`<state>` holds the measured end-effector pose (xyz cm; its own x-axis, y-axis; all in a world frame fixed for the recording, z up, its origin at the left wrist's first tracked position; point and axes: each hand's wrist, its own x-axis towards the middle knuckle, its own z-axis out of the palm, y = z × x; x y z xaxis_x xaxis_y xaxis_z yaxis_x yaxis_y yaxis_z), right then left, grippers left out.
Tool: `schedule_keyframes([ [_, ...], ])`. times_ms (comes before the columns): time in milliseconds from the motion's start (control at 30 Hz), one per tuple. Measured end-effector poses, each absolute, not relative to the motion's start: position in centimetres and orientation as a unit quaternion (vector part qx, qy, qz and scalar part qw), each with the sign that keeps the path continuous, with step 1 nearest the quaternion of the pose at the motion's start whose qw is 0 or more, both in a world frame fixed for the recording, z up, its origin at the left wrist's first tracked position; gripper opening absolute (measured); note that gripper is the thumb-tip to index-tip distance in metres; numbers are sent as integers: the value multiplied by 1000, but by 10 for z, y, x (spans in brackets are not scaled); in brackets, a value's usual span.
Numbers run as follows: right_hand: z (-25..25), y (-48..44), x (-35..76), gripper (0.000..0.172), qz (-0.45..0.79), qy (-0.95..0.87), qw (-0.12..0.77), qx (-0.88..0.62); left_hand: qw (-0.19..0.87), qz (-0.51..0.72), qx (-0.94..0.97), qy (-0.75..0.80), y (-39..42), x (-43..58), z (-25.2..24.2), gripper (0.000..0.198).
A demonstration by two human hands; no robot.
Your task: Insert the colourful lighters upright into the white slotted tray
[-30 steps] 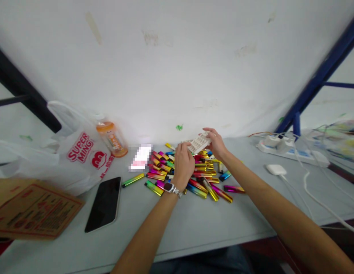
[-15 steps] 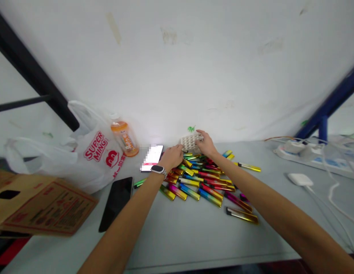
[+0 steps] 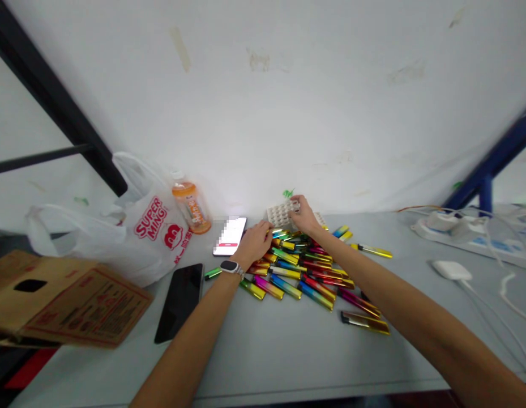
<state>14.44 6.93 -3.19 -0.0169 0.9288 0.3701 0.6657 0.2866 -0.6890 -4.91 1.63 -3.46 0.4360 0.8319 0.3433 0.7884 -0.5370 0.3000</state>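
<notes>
A heap of shiny lighters (image 3: 285,272) in yellow, red, blue, green and purple lies on the grey table, beneath and between my hands. My right hand (image 3: 304,217) reaches to the back of the heap. Its fingers are closed on a white tray with rows of small holes (image 3: 280,215), tilted up near the wall. More white perforated material shows right of that hand; whether it is the same piece I cannot tell. My left hand (image 3: 255,245), with a watch on its wrist, has curled fingers at the heap's left edge; what they hold is hidden.
Left of the heap are a lit phone (image 3: 229,238), a dark phone (image 3: 181,303), an orange drink bottle (image 3: 193,208), a white plastic bag (image 3: 135,249) and a cardboard box (image 3: 88,306). On the right lie a white charger (image 3: 452,270) with cable and a power strip (image 3: 475,241).
The whole view has shifted slightly, so everything sits a little further right. Both hands stay at the heap, and the right one keeps hold of the white tray.
</notes>
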Motion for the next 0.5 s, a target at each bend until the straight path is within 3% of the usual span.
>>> schedule_keyframes([
  [100, -31, 71, 134, 52, 151, -713, 326, -602, 52, 262, 838, 475, 14, -49, -38, 24],
  [233, -25, 58, 121, 43, 36, -748, 210, -628, 26, 270, 816, 510, 9, -45, -38, 26],
  [367, -19, 42, 115, 43, -43, -751, 213, -623, 1, 280, 792, 542, -3, -46, -32, 25],
  [500, -15, 32, 103, 37, -25, -834, 200, -514, 16, 291, 762, 578, -36, -58, -26, 20],
])
